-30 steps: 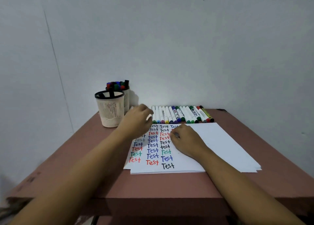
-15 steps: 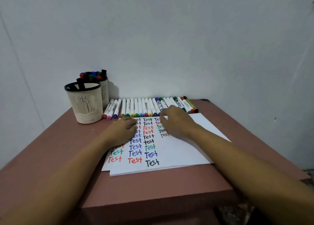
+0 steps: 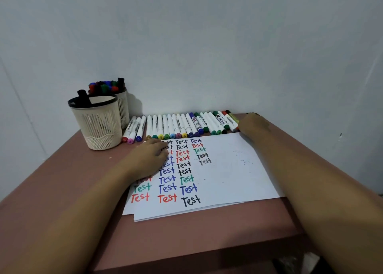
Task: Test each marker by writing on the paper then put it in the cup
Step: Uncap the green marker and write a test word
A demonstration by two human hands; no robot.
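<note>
Left hand (image 3: 148,158) lies relaxed on the white lettered paper (image 3: 228,170) (centre frame); right hand (image 3: 253,125) touches the right end of the white marker row (image 3: 182,126), grip indiscernible.

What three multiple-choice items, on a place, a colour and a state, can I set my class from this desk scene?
1. Where is the right hand?
A. off to the far left
B. at the right end of the marker row
C. in the person's lap

2. What colour is the lowest "Test" in the third column?
A. red
B. black
C. green

3. What is the left hand doing?
A. resting on the paper
B. clenched in mid-air
C. pointing at the ceiling

Answers: B, it covers the row's last markers; B, that word is written in black; A, it lies on the written sheet.
</note>
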